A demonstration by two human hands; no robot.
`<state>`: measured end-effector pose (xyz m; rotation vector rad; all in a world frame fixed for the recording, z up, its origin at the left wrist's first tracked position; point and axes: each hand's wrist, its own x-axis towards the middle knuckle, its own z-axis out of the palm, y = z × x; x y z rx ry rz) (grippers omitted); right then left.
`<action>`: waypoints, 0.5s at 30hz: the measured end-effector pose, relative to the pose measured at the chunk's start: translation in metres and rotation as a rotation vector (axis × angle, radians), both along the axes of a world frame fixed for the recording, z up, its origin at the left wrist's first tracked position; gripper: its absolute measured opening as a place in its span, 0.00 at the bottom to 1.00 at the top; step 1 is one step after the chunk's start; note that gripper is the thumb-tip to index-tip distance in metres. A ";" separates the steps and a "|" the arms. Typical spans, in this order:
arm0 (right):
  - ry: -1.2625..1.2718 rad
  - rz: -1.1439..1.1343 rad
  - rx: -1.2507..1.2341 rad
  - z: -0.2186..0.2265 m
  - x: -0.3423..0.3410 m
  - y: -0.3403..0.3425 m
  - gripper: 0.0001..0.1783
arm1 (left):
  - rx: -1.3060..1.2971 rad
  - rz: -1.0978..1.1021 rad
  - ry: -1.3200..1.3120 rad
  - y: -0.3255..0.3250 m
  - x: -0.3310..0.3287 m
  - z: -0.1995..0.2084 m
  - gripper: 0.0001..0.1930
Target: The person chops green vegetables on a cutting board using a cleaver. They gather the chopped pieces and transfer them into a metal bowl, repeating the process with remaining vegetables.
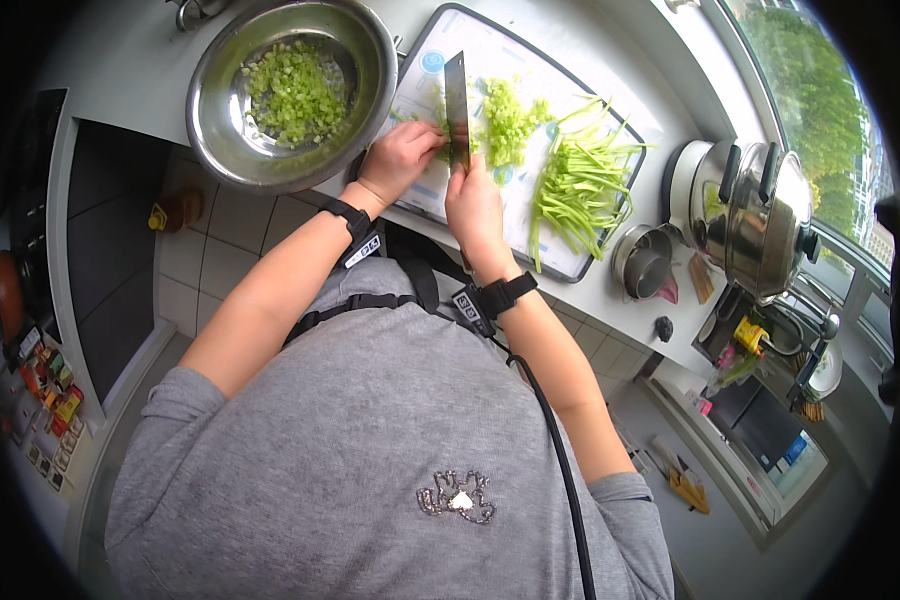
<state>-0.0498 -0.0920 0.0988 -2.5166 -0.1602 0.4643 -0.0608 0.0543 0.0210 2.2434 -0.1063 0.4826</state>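
My right hand (475,205) grips the handle of a kitchen knife (456,105) with a broad blade, which points away from me over a white cutting board (580,268) with a dark rim. Close against the blade's left side, my left hand (402,158) has its fingers curled and pressed together on the board. Bits of green show by its fingertips, but what it pinches is mostly hidden. Right of the knife lies a heap of chopped green pieces (510,120). Farther right rests a pile of long, thin uncut green stalks (582,180), some reaching over the board's edge.
A large steel bowl (205,130) holding chopped greens (295,95) stands left of the board, over the counter's front edge. To the right are a small grey metal pot (642,268) and a steel lidded pot (770,225) by the window. A sink faucet (820,335) is beyond.
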 end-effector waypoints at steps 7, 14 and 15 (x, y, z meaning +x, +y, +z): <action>0.037 -0.008 0.071 0.003 0.013 -0.017 0.14 | 0.175 -0.167 -0.106 0.019 -0.008 0.003 0.18; 0.050 -0.005 0.077 0.030 0.011 -0.028 0.14 | 0.167 -0.174 -0.080 0.020 0.000 0.000 0.19; 0.026 0.004 0.067 0.032 0.010 -0.027 0.13 | 0.155 -0.151 -0.087 0.018 0.001 0.000 0.19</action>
